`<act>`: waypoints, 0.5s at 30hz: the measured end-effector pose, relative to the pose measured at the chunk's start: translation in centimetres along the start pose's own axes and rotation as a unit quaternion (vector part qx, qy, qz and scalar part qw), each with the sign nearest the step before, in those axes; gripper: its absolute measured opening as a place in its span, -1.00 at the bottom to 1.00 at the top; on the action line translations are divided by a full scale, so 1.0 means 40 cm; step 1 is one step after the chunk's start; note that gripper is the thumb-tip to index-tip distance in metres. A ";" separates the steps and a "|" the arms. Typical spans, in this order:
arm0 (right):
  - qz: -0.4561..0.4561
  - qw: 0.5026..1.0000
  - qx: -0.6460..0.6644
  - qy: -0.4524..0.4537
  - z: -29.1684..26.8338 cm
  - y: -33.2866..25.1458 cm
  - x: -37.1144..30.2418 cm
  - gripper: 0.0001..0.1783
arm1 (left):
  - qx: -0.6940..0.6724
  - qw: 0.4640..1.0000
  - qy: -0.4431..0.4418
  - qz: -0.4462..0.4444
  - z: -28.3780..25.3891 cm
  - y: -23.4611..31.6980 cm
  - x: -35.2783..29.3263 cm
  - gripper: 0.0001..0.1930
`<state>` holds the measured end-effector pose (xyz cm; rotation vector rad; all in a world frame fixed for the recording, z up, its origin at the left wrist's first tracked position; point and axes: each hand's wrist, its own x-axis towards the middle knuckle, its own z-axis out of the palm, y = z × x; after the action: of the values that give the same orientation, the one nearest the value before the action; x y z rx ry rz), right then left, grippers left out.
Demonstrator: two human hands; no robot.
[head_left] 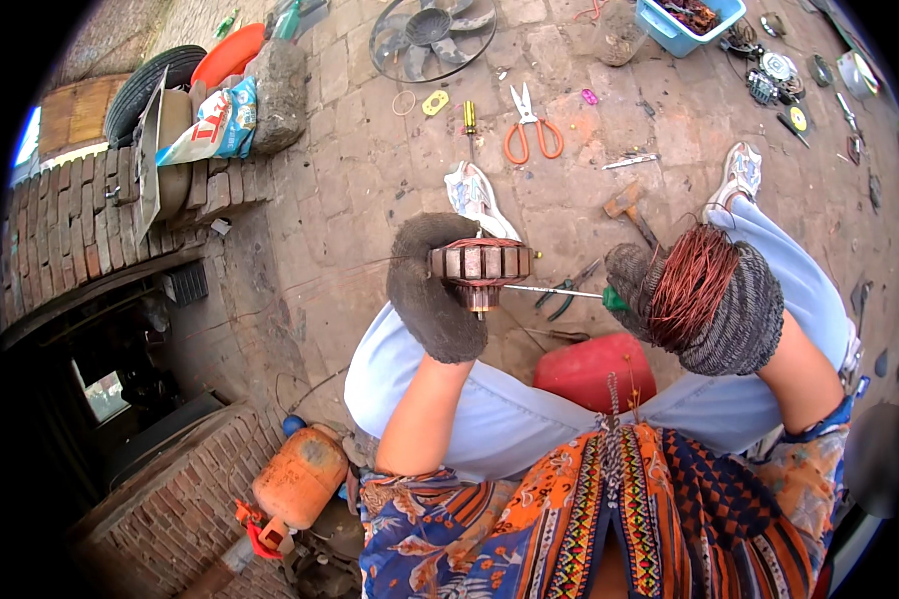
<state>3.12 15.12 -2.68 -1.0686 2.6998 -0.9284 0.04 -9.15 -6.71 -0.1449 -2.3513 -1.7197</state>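
My left hand (pixel 432 304), in a dark knitted glove, is closed around a motor armature (pixel 481 264). The armature has a slotted metal core, copper windings on top and a copper commutator with a shaft end below. My right hand (pixel 759 311), in a grey-black glove, grips a screwdriver by its green handle (pixel 614 299). Its long thin blade (pixel 559 291) reaches left, with the tip at the armature just above the commutator; whether it touches is hard to tell. A thick bundle of loose copper wire (pixel 691 290) lies over the back of the right glove.
Between my legs are pliers (pixel 566 288) and a red rounded object (pixel 597 371). A hammer (pixel 629 207) lies beyond my right hand. Farther off are orange-handled shears (pixel 532 132), a yellow-handled screwdriver (pixel 469 120), a fan (pixel 431 30) and a blue bin (pixel 681 40) of copper scrap.
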 end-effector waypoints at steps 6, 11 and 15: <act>0.006 1.000 0.015 0.013 0.004 -0.004 0.001 -0.63 | -0.053 0.992 -0.094 -0.068 -0.063 -0.064 -0.021 -0.48; 0.002 0.999 0.021 0.025 0.013 -0.007 0.002 -0.64 | -0.022 0.997 -0.057 -0.040 -0.067 -0.060 -0.030 -0.58; -0.002 0.999 0.031 0.037 0.026 -0.006 0.003 -0.65 | -0.267 0.953 0.072 -0.120 -0.014 0.004 -0.033 -0.73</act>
<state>3.47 14.36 -3.35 -1.0497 2.7092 -1.0651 1.44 -9.57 -6.72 0.1838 -1.8081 -2.3601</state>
